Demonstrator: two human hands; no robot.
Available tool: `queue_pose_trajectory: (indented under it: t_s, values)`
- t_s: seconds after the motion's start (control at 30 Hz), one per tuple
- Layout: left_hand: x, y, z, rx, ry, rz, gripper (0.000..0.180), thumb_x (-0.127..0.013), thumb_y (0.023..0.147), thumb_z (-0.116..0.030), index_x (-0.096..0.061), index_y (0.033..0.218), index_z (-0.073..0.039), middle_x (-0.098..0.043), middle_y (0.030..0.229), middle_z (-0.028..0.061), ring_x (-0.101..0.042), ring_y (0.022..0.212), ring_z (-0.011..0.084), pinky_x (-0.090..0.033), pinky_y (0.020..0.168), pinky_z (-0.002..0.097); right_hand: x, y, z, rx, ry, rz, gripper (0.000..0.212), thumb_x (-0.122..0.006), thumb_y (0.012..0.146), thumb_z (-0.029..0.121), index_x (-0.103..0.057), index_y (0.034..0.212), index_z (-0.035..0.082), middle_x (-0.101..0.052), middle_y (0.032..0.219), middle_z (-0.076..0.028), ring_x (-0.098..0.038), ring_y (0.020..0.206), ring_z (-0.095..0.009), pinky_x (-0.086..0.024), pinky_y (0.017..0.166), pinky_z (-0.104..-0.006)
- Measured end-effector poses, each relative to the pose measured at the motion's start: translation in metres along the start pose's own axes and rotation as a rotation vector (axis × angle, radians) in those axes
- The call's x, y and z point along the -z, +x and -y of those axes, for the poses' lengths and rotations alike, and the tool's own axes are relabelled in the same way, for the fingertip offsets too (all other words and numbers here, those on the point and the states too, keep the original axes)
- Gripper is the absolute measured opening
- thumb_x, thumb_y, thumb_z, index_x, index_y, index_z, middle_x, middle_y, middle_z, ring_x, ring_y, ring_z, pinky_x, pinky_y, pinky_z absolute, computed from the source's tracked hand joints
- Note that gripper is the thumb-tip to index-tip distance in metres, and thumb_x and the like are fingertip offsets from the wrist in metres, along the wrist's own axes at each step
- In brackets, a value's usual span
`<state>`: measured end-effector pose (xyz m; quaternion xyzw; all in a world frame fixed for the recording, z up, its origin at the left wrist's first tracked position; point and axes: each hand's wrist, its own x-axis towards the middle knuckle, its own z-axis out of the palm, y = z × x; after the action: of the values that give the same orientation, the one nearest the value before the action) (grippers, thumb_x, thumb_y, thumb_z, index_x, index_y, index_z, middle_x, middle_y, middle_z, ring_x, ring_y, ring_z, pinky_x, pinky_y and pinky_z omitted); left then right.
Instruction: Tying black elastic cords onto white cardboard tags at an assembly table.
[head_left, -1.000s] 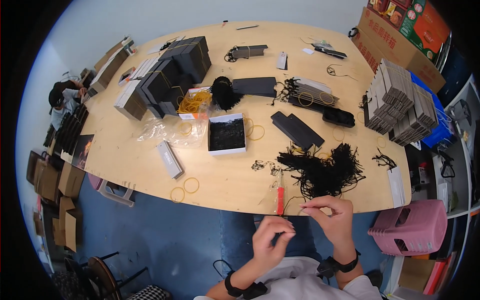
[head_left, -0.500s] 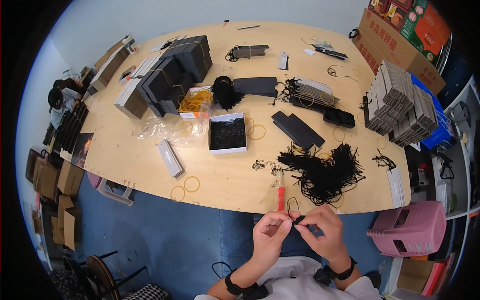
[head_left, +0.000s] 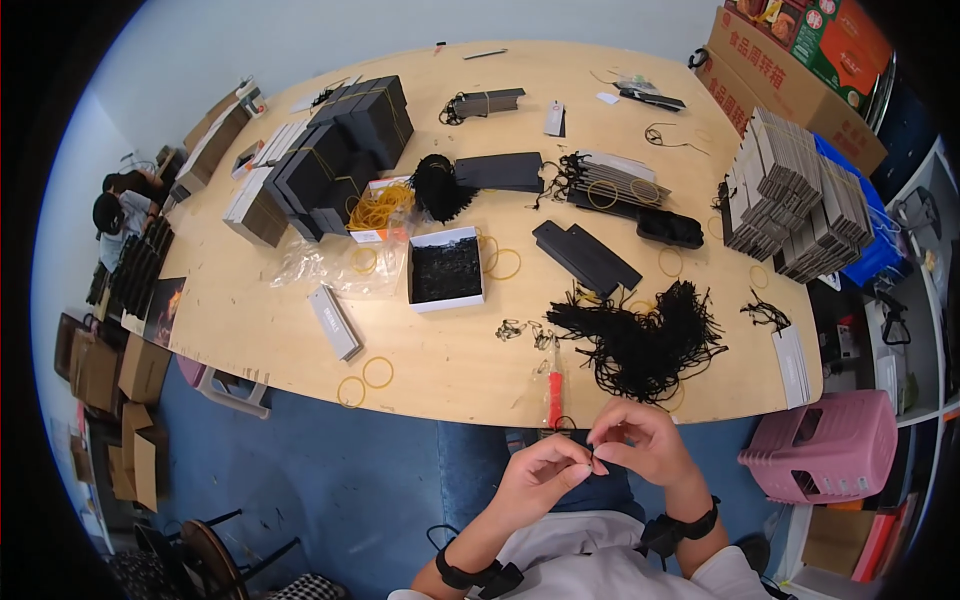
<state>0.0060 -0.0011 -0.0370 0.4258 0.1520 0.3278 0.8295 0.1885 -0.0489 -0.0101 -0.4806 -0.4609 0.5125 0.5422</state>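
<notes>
Just off the table's near edge, my left hand [head_left: 540,480] and my right hand [head_left: 645,442] meet with thumbs and forefingers pinched. Between their fingertips is a thin black cord [head_left: 566,424], whose small loop sticks up beyond the left fingers. Most of it is hidden by the fingers. A red-handled tool [head_left: 555,398] with a thin metal tip lies on the table right beyond the left hand. Past the right hand spreads a heap of black cords [head_left: 640,340]. Small metal clasps or rings [head_left: 540,335] lie left of that heap.
On the table [head_left: 230,330] are a box of small black pieces [head_left: 446,268], yellow rubber bands [head_left: 382,207], dark card stacks [head_left: 315,165] and grey tag bundles [head_left: 795,190]. White tags [head_left: 790,365] lie at the right edge. A pink stool [head_left: 825,447] stands right; another person [head_left: 122,215] sits far left.
My fingertips have come closer together, and the black cord between them is now mostly covered. The cord's loop has dropped lower and left. The whole view has shifted slightly.
</notes>
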Motion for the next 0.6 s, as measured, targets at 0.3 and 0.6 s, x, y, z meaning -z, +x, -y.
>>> queue_pose_trajectory:
  t_s: [0.3,0.6]
  values:
    - [-0.013,0.004,0.003,0.054,-0.058,-0.202,0.005,-0.055,0.093,-0.002,-0.056,0.097,0.001,-0.065,0.098,0.0129,-0.062,0.095,0.0179,-0.048,0.088,0.0319,0.012,-0.005,-0.006,-0.089,0.231,0.087,0.006,-0.061,0.090,0.005,-0.056,0.091,0.001,-0.051,0.089,-0.002,-0.049,0.079,-0.008,-0.040,0.072,-0.0218]
    - [-0.016,0.006,0.007,-0.073,0.173,-0.211,0.009,-0.059,0.090,0.000,-0.058,0.099,0.001,-0.061,0.101,0.0085,-0.056,0.095,0.0119,-0.044,0.086,0.0269,-0.002,-0.012,-0.011,0.007,0.047,0.026,0.006,-0.062,0.089,0.006,-0.057,0.089,0.004,-0.050,0.088,-0.001,-0.049,0.079,-0.009,-0.040,0.068,-0.0214]
